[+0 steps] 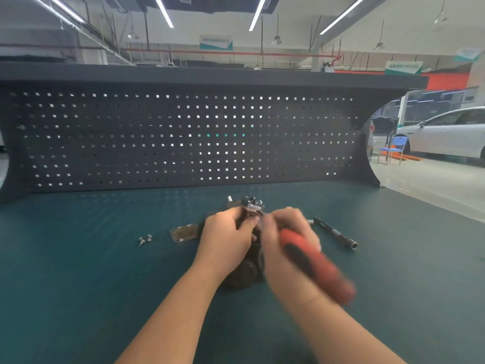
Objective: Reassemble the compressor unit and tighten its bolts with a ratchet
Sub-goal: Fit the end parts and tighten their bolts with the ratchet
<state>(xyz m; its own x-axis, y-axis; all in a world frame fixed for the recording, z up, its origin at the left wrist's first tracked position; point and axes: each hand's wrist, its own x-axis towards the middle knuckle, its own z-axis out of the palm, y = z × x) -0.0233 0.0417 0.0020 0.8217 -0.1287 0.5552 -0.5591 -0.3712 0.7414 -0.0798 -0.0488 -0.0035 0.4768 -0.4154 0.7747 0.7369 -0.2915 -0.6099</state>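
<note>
The right hand point(288, 248), just right of the frame's centre, is wrapped around the red-and-black handle of a ratchet point(315, 264) — the handle is smeared by motion blur, and its head is hidden between the two hands. The left hand point(225, 240), touching the right at the fingertips, grips the top of the compressor unit point(245, 274) with curled fingers, bracing it.

The compressor unit sits on the green tabletop point(105, 285) at the centre of the frame, mostly covered by both hands. What shows is a dark, grimy, rounded metal body, with brighter silvery fittings poking up behind the fingers.

The step looks like tightening a bolt on top of the unit. Done well, that likely means keeping the socket square on the bolt head, holding the body firm so it cannot roll, and pulling in short, even strokes.

Left of centre lie two loose bolts point(145, 239) and a flat gasket-like plate point(183, 233), so assembly seems unfinished. A dark extension bar point(336, 233) lies right of the hands.
</note>
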